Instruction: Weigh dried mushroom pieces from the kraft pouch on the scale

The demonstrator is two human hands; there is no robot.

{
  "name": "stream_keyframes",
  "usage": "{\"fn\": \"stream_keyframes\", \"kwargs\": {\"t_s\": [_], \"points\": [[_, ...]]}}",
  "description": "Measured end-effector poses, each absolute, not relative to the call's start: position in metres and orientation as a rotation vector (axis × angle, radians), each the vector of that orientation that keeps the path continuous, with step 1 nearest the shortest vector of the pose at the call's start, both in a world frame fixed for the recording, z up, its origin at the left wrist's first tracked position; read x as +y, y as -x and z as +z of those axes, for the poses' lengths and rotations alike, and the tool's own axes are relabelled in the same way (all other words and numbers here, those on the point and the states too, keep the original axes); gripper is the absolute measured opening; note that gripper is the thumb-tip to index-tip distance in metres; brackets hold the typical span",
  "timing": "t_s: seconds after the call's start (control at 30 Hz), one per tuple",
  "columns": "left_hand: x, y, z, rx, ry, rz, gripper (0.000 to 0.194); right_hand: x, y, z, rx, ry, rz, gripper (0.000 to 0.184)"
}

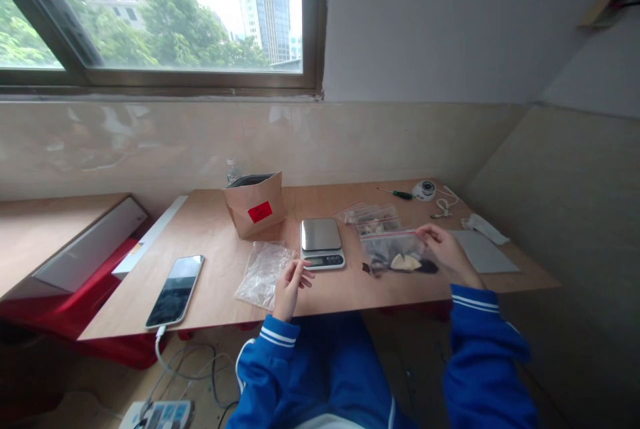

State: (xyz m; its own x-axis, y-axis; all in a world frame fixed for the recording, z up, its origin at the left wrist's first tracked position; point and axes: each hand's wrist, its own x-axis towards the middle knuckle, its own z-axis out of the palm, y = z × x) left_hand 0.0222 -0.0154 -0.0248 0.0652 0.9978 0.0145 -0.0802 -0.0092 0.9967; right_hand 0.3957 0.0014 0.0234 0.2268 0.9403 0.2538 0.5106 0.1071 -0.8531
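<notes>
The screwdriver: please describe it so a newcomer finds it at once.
Follow the table along its far edge rightward to the white dome camera. Just left of it lies the screwdriver, its thin shaft pointing left. Its green handle sets it apart from camera and pale cable.

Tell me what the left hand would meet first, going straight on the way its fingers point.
Likely the metal-topped white digital scale: the fingers of the left hand point toward its front edge. Depth is unclear, so they might pass just above it.
</notes>
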Motion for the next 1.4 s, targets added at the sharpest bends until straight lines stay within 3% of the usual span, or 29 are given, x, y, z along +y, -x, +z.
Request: {"fn": "stream_keyframes", "kwargs": {"t_s": [0.17, 0.23, 0.4, 0.57, 0.7, 0.9, 1.1, 1.27, 1.4], "points": [[-0.014, -0.014, -0.035, 1.136, -1.131, 1.185, 0.043, 0.003, -0.413, -0.029, -1.328, 1.84, -0.189, 0.045], [-0.013, -0.013, -0.036, 1.142, -1.144, 1.157, 0.044, -0.004, -0.389, -0.055, -1.383, 1.887, -0.266, 0.045], [-0.013, -0.013, -0.035, 1.129, -1.225, 1.106, 0.044, -0.008, -0.341, -0.09, -1.502, 2.052, -0.296, 0.044], [-0.014, -0.008, -0.033, 1.175, -1.288, 1.126, 0.042, 0.004, -0.332, -0.072, -1.521, 2.037, -0.332, 0.041], [-0.004, 0.009, -0.022, 1.335, -1.394, 1.246, 0.038, -0.005, -0.314, -0.068, -1.902, 1.756, -0.104, 0.032], [0.05, 0.043, 0.042, 1.791, -1.588, 1.792, 0.035, -0.015, -0.308, -0.083, -2.021, 1.639, 0.104, 0.023], [0.109, 0.058, 0.102, 2.049, -1.825, 1.872, 0.041, 0.033, -0.286, -0.043, -1.815, 1.51, 0.374, 0.017], [0.118, 0.066, 0.105, 2.069, -1.775, 1.822, 0.031, 0.091, -0.239, -0.023, -1.828, 1.517, 0.164, 0.018], [0.112, 0.082, 0.103, 1.996, -1.826, 1.854, 0.028, 0.086, -0.222, -0.035, -1.998, 1.587, 0.103, 0.031]]}}
